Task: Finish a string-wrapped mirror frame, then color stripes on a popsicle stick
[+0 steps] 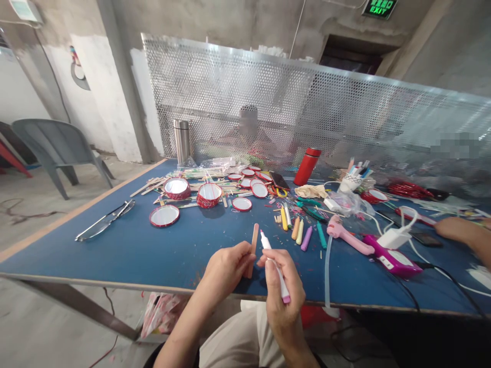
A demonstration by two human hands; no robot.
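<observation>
My left hand (230,263) pinches a flat wooden stick (255,239), held nearly upright above the front edge of the blue table (169,259). To its right, my right hand (283,278) grips a white marker (271,251) with a pink end. The marker's tip points up and away from me, beside the stick and apart from it. Beyond my hands lie several coloured sticks, among them a purple one (307,238) and a teal one (321,235). Round red-rimmed discs (164,216) and stacks of them (209,195) stand farther back among scattered wooden sticks.
Glasses (105,221) lie at the left. A red bottle (307,166) and a pen holder (351,180) stand at the back, before a perforated metal screen (230,92). A pink glue gun (351,239), a purple power strip (393,258), cables and another person's arm (464,235) are at the right.
</observation>
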